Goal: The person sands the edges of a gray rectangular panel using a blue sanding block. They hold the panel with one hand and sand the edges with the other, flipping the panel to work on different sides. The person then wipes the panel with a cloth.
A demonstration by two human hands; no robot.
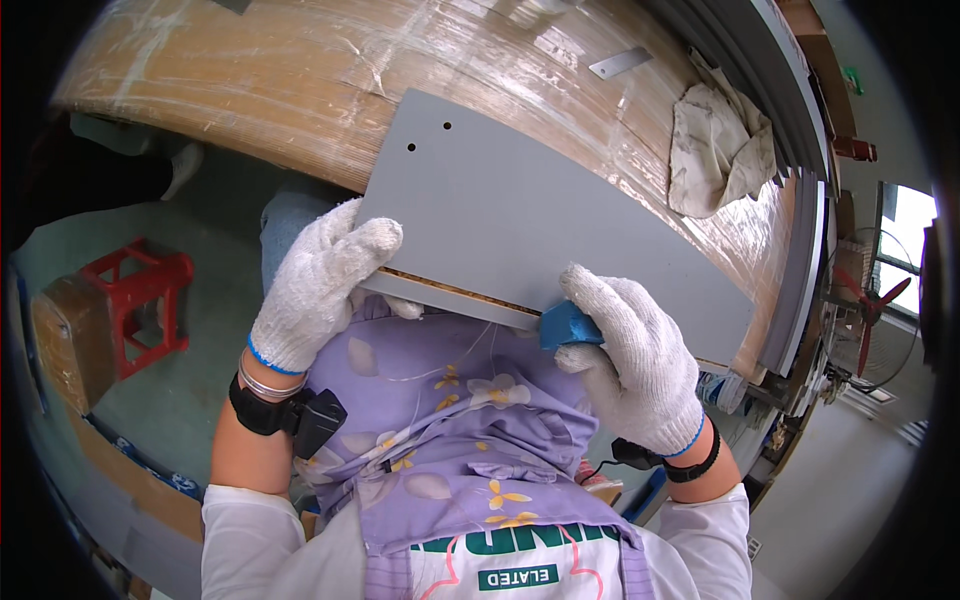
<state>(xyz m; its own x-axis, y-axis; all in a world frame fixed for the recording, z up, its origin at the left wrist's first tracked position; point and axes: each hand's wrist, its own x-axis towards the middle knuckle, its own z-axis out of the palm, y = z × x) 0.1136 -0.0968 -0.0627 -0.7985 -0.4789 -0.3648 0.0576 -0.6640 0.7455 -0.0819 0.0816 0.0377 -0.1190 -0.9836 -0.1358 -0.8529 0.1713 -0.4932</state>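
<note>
A flat grey board (pixel 530 210) with two small dark holes near its far left corner lies across the wrapped table. Along its near edge runs a groove (pixel 455 290) that shows raw brown core. In a white knit glove, my left hand (pixel 335 265) grips the board's near left corner, with the thumb on top and fingers underneath. My right hand (pixel 630 350), gloved the same way, pinches a small blue block (pixel 570 326) between thumb and fingers. The block rests against the near edge, at the right end of the visible groove.
The table (pixel 250 80) is covered in clear film. Beyond the board lie a crumpled cloth (pixel 715 150) and a small metal plate (pixel 620 63). Long grey panels (pixel 800 270) are stacked at the right. A red stool (pixel 145 300) stands on the floor at left, beside a cardboard box (pixel 75 340).
</note>
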